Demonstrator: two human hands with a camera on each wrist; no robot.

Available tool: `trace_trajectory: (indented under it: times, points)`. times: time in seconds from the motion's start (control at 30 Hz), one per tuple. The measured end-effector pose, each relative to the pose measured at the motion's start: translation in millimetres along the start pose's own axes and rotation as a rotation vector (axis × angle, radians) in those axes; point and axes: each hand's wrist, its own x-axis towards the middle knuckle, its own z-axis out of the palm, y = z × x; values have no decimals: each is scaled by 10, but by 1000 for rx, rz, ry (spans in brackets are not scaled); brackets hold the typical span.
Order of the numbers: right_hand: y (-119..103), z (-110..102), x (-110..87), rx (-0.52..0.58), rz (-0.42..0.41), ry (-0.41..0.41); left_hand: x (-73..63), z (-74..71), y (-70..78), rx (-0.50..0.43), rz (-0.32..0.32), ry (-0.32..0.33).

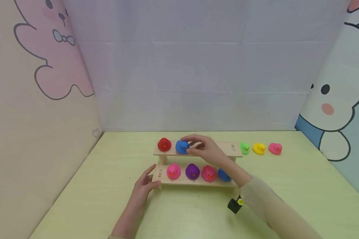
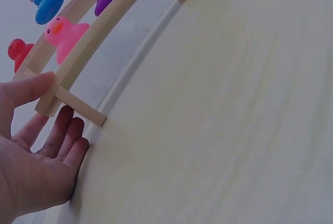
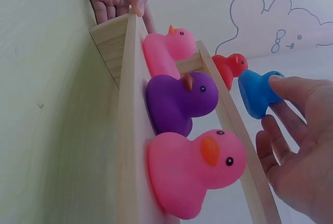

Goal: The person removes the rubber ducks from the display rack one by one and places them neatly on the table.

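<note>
A two-step wooden shelf (image 1: 182,181) stands on the table. At the left end of its lower step, my left hand (image 1: 144,183) grips the board, thumb on top and fingers below, as the left wrist view shows. My right hand (image 1: 207,149) pinches a blue rubber duck (image 3: 255,94) between thumb and fingers, right over the upper step. Left of that duck sits a red rubber duck (image 1: 164,144). The lower step carries a pink duck (image 1: 173,171), a purple duck (image 1: 192,171), another pink duck (image 1: 209,173) and a second blue duck (image 1: 224,175), partly hidden by my right forearm.
On the table right of the shelf, a green duck (image 1: 244,148), a yellow duck (image 1: 259,148) and a pink duck (image 1: 275,148) stand in a row. A black wrist camera piece (image 1: 234,205) hangs below my right sleeve. A pale curtain (image 1: 197,83) closes off the back.
</note>
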Motion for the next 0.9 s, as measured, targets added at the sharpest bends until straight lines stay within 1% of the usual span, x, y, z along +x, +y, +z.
trace_trajectory:
  times: [0.17, 0.27, 0.47, 0.53, 0.77, 0.9]
  points:
    - [-28, -111, -139, -29, 8, 58, 2, 1, -10, 6, 20, 1]
    - [-38, -208, -221, -58, -11, 110, -1, 3, -10, 9, 30, 3]
    - [-32, -437, -376, -98, -56, 230, -3, 0, -8, 11, 42, -4]
    - [-25, -521, -428, -112, -64, 271, 1, -2, -9, 14, 37, -4]
    - [23, -806, -613, -178, -65, 426, 2, -5, -9, 16, 26, -10]
    - [123, -927, -707, -202, -69, 513, -5, -5, -6, 11, 19, -12]
